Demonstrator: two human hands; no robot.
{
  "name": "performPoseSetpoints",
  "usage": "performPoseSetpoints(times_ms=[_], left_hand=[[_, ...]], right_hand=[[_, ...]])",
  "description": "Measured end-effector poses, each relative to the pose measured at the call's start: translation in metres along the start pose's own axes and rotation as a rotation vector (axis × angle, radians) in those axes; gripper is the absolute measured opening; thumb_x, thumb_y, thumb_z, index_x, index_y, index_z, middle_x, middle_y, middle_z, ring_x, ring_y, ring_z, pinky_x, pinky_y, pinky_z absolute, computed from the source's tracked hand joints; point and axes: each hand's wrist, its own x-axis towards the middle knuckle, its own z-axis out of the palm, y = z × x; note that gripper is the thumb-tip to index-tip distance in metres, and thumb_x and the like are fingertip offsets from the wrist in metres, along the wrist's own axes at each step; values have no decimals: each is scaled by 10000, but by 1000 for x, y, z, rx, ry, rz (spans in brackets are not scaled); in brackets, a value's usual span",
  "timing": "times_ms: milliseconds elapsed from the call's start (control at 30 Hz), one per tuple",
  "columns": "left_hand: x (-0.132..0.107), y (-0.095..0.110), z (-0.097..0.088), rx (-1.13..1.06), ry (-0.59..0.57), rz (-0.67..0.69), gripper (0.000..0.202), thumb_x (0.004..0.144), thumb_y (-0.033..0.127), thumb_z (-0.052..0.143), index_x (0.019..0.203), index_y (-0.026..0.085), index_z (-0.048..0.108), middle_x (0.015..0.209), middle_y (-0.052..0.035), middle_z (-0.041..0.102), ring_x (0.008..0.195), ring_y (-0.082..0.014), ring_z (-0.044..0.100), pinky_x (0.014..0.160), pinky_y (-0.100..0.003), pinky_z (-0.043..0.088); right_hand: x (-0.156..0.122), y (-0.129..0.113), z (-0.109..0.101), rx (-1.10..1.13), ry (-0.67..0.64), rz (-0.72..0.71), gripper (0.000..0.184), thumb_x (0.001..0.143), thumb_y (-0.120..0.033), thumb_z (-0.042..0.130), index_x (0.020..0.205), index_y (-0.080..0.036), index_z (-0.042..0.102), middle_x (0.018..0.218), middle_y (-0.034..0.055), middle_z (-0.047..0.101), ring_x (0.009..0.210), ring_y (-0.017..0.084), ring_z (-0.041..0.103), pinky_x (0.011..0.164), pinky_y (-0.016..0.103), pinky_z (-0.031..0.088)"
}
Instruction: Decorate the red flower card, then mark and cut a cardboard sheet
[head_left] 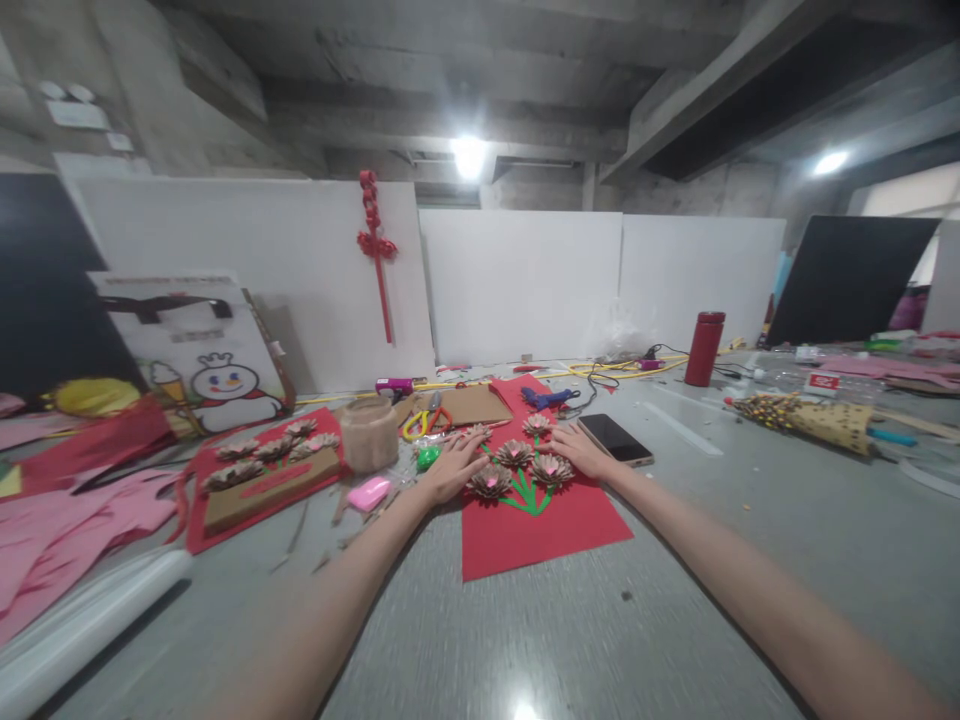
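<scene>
Red card sheet sits dead centre from the head camera, and I'm taking it as my landmark. On its far half lie brown paper flowers with green stems running down toward me. My left hand rests flat at the sheet's left edge, fingers spread and relaxed, gripping nothing, fingertips against the flower nearest that side. My right hand lies open at the sheet's right edge, palm down, touching the flower there. Just right of the sheet lies a dark phone; beyond the sheet's far end, a blue glue gun; left of it, a tan jar and a pink eraser-like block. To do this pressing well, I'd judge steady, even pressure on each bloom, holding the sheet from sliding, suits best.
</scene>
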Motion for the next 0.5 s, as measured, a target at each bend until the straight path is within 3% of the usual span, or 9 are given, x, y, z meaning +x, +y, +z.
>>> performPoseSetpoints(times_ms=[133, 367, 500], left_hand=[[0, -3, 2, -11, 11, 2, 507, 826, 453, 229, 1266, 202, 230, 1309, -55, 301, 1207, -161, 214, 995, -367, 128], [0, -3, 3, -10, 7, -3, 519, 829, 451, 215, 1272, 181, 219, 1320, -58, 280, 1213, -160, 201, 995, -360, 131], [2, -1, 0, -37, 79, -37, 470, 832, 416, 228, 1233, 183, 306, 1286, -55, 340, 1177, -175, 282, 974, -349, 208]], right_hand=[[0, 0, 0, 0, 2, 4, 371, 875, -237, 184, 1092, -248, 484, 955, 58, 511, 963, 164, 401, 826, 344, 252], [-1, -3, -3, -17, -9, 27, 370, 872, -232, 188, 1103, -244, 477, 974, 68, 513, 975, 173, 398, 832, 355, 245], [0, -6, -5, 57, 17, 84, 375, 871, -256, 181, 1081, -256, 491, 965, 50, 522, 964, 167, 419, 861, 367, 226]])
